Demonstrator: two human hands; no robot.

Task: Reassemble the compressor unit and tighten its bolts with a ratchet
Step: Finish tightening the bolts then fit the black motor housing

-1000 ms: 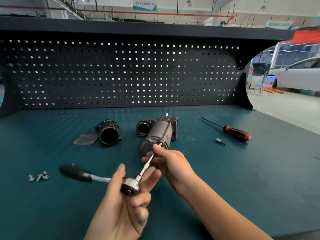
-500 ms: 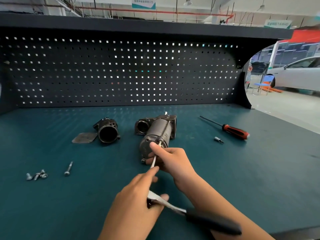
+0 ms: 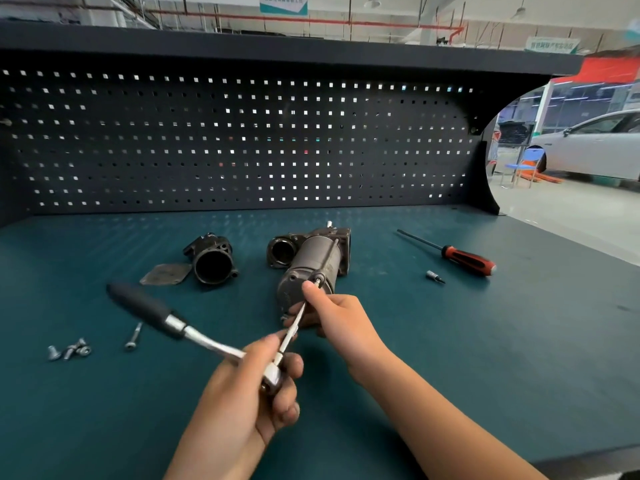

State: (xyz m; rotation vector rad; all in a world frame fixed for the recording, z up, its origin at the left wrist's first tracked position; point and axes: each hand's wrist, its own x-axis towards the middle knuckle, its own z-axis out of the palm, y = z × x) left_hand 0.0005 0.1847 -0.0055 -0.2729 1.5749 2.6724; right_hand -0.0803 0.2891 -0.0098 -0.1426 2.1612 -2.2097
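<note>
The grey compressor unit (image 3: 311, 261) lies on the teal bench with its round end towards me. A ratchet (image 3: 162, 317) with a black handle points up and to the left; its thin extension bar (image 3: 294, 327) runs up to a bolt on the unit's near end. My left hand (image 3: 252, 386) grips the ratchet's head. My right hand (image 3: 332, 317) pinches the extension bar near the unit, the index finger reaching the bolt.
A black cylindrical housing (image 3: 211, 259) and a flat plate (image 3: 166, 274) lie left of the unit. Loose bolts (image 3: 69, 349) and one long bolt (image 3: 133, 337) sit at the left. A red-handled screwdriver (image 3: 460, 256) and a small bit (image 3: 434, 276) lie at the right. A pegboard (image 3: 242, 143) backs the bench.
The ratchet handle swung from the left round to the lower right, and now points up-left again. My right hand has stayed on the extension bar at the unit.
</note>
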